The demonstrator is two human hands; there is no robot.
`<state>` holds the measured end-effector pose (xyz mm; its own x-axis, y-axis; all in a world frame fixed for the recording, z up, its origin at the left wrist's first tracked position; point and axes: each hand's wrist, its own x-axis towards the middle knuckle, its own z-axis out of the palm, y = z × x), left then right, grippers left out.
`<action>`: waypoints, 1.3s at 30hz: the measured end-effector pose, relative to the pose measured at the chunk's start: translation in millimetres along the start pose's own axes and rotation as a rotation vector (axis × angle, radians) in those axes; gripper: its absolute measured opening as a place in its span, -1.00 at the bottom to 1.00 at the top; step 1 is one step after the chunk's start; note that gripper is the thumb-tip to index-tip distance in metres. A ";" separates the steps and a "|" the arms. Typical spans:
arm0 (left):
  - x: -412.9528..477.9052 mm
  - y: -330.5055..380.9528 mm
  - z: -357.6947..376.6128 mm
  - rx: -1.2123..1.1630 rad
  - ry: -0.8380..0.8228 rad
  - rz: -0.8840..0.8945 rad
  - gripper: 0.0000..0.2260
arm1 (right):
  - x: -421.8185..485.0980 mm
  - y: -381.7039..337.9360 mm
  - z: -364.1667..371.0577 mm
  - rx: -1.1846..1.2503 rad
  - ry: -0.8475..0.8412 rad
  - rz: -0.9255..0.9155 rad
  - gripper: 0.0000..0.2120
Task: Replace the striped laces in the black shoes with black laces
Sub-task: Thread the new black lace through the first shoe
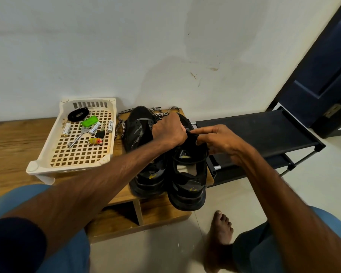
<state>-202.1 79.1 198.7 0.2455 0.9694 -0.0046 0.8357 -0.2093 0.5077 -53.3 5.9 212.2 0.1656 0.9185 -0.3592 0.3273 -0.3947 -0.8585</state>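
One spare black lace (78, 114) waits coiled in the tray (47, 154). The striped laces (122, 123) lie loose by the left shoe (140, 131), whose eyelets are bare. Your left hand (169, 130) curls over the right shoe (187, 186), grip hidden; your right hand (217, 137) pinches the black lace (202, 159) being threaded there. Likely over half the job remains.

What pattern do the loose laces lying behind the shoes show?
Black-and-white stripes on the laces; head view.

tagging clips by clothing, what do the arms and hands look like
Both forearms are bare. A dark navy short sleeve covers the left upper arm; no right sleeve shows. The left hand and right hand wear no gloves, and no watch shows.
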 end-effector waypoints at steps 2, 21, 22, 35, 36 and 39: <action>-1.6 -0.9 0.8 -0.003 0.009 0.016 -0.93 | 0.7 -0.4 0.2 0.012 -0.005 -0.002 -0.66; -6.8 -1.9 7.5 0.128 0.132 0.119 -0.87 | 3.1 1.5 -1.5 -0.075 -0.017 -0.072 -0.65; -6.7 -1.8 7.4 0.134 0.130 0.120 -0.87 | 3.1 1.2 -2.3 -0.081 -0.030 -0.078 -0.66; 5.4 -5.6 -5.9 -0.073 -0.098 -0.021 -0.88 | 29.3 7.3 16.7 -0.307 0.330 -0.232 -0.84; 5.9 -6.0 -5.6 -0.079 -0.100 -0.021 -0.88 | 31.2 7.3 18.2 -0.303 0.350 -0.228 -0.85; 6.7 -7.8 -5.1 -0.093 -0.110 -0.014 -0.88 | 34.0 6.1 21.0 -0.325 0.384 -0.269 -0.91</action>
<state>-209.5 87.9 199.2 0.2908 0.9511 -0.1037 0.7913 -0.1782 0.5849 -65.2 35.1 187.1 0.3434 0.9368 0.0674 0.6638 -0.1914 -0.7230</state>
